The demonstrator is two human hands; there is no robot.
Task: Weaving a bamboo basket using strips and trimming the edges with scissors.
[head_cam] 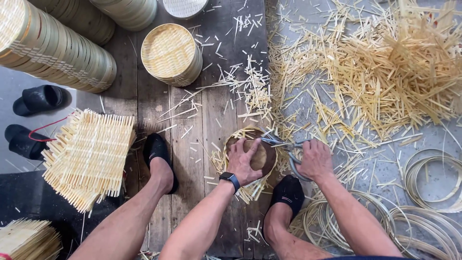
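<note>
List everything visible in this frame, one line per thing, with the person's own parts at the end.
Round form with woven bamboo under it: one, brown, centre, under the left hand.
Scissors: one, metal, at the form's right rim.
Stacked round bamboo trays: several long stacks, pale green-tan, top left.
Short tray stack: one, tan, top centre.
Square woven mats: one pile, pale yellow, left.
Bamboo offcuts: a heap, yellow, top right.
Bamboo hoops: several, pale, lower right.
Sandals: two, black, far left.
Plank floor: dark wood, centre.
Feet: two, in black socks.
Left hand: on the form, wristwatch on its wrist.
Right hand: holding the scissors.
</note>
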